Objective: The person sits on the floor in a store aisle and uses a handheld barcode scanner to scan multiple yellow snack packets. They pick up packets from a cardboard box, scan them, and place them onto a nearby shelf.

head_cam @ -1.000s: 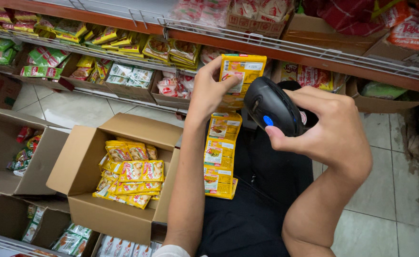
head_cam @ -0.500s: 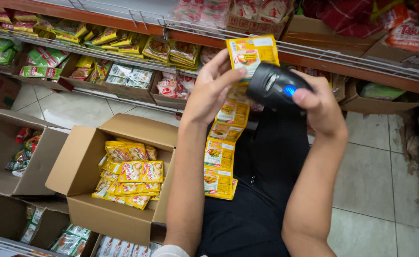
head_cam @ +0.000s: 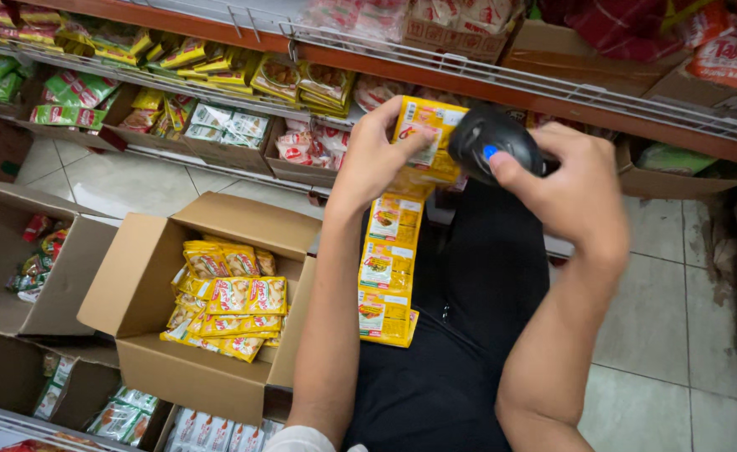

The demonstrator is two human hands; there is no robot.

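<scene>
The left hand (head_cam: 373, 163) pinches the top sachet of a hanging strip of yellow sachets (head_cam: 394, 251), raised before the shelf edge, its tail draping onto the person's dark lap. The right hand (head_cam: 565, 197) wraps a black handheld scanner (head_cam: 494, 142), thumb on its blue button, just beside that top sachet. An open cardboard box (head_cam: 146, 276) of similar sachets sits on the floor to the left.

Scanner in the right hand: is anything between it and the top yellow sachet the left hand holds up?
Nothing visible. The black scanner in the right hand sits right beside the top sachet of the yellow sachet strip, which the left hand pinches; only the left fingertips overlap the sachet's left edge.
</scene>
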